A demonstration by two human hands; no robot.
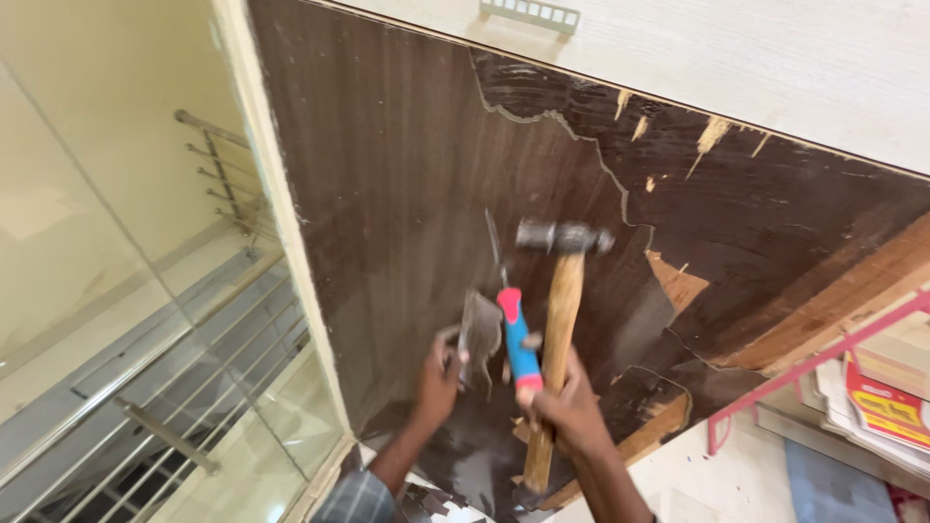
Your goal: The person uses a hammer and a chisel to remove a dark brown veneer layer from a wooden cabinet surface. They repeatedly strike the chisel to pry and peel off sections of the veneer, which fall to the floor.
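While the right hand (572,407) keeps a closed grip on a wooden-handled hammer (560,320) together with a red-and-blue-handled chisel (513,329), the hammer's metal head stands up against the dark brown laminate (407,194) of an upright panel. Just left of it, the left hand (441,378) pinches a torn, loose flap (480,334) of that laminate. Bare wood (678,283) shows to the right where laminate is gone, glass (116,291) with railings lies far left, and a red rack (823,358) stands at right.
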